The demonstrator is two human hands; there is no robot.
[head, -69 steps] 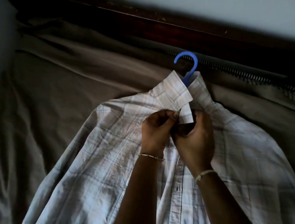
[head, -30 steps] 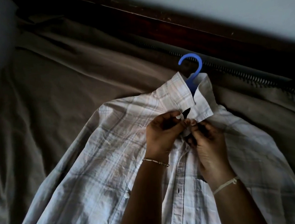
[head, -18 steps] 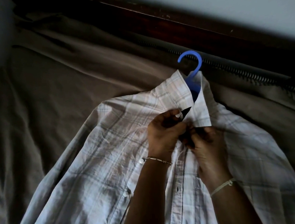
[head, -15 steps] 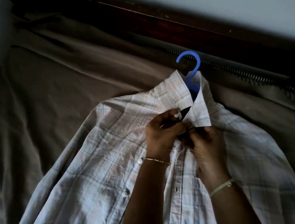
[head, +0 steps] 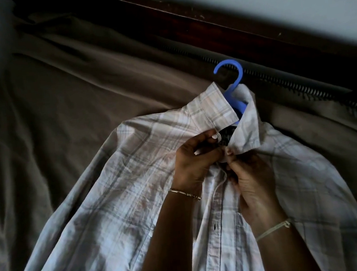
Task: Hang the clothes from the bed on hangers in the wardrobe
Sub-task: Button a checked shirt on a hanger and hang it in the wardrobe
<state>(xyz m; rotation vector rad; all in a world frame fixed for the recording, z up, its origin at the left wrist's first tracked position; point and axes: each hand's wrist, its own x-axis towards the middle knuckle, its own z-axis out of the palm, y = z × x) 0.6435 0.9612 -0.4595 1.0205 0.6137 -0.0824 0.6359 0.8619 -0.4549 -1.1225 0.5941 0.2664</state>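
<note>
Pale plaid shirt (head: 135, 197) lying front-up on the brown-sheeted bed (head: 77, 91), with a blue plastic hanger (head: 232, 72) inside it and the hook emerging past the collar (head: 212, 108). The left hand (head: 194, 162) and right hand (head: 253, 184) meet just below the collar, each grip pinched closed on an edge of the shirt front, apparently at the top button. The cloth looks light, limp and easily creased, so the shirt is probably best lifted by the stiff hanger hook, not the fabric.

Shirt (head: 134, 185) collar label (head: 226, 137) illegible
</note>
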